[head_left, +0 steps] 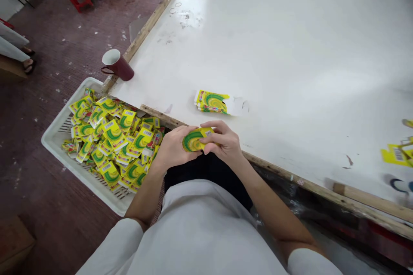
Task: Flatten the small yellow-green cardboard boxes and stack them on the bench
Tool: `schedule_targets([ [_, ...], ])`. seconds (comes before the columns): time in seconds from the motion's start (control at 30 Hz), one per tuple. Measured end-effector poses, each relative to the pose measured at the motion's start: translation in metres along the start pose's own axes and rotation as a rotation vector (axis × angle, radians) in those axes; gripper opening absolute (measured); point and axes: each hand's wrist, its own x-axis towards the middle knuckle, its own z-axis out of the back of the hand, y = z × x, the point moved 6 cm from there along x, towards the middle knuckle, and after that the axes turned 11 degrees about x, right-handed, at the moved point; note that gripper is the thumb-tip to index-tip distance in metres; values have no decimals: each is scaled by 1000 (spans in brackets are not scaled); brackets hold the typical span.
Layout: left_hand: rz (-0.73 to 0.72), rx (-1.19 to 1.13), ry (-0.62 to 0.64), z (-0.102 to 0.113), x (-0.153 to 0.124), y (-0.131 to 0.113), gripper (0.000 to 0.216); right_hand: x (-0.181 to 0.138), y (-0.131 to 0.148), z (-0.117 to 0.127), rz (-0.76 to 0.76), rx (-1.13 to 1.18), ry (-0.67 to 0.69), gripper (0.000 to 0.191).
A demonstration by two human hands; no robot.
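Hands (176, 148) and (224, 139) are both grasping one yellow-green carton (195, 139), long axis lying left-right; you are keeping one small stack (211, 102) on the table (290, 51).

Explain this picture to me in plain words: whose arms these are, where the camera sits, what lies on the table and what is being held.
There is no machine here. The camera is worn on a person's head and looks down at their own two bare hands. The left hand and right hand together hold a small yellow-and-green box at the near edge of a big white table. On the table lie a short stack of flat boxes of the same print and a dark red mug near its left edge. Beside the person's left arm stands a white basket full of such boxes. More yellow pieces show blurred at the far right.
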Motion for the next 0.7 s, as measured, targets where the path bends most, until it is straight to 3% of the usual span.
schedule_targets([
  [0.2,5,186,-82,-5,-1,-17,55,-3,4,-12,-79,-82,-151,34],
  [0.3,25,177,-113,-8,-5,-14,55,-2,0,-18,-136,-85,-139,53],
  [0.37,81,137,-132,-1,-11,2,56,3,-8,-16,-165,-51,-60,62],
  [0.43,209,152,-219,21,-24,33,59,13,-21,-5,-188,-54,-11,63],
  [0.5,412,286,-428,60,-46,71,63,23,-40,17,-256,-202,-60,58],
  [0.6,648,541,-726,112,-85,108,95,33,-69,47,-448,-537,-137,53],
  [0.67,647,463,-848,119,-98,112,87,36,-80,52,-527,-645,-112,49],
  [0.7,614,346,-873,112,-98,110,74,36,-81,52,-536,-665,-101,48],
])
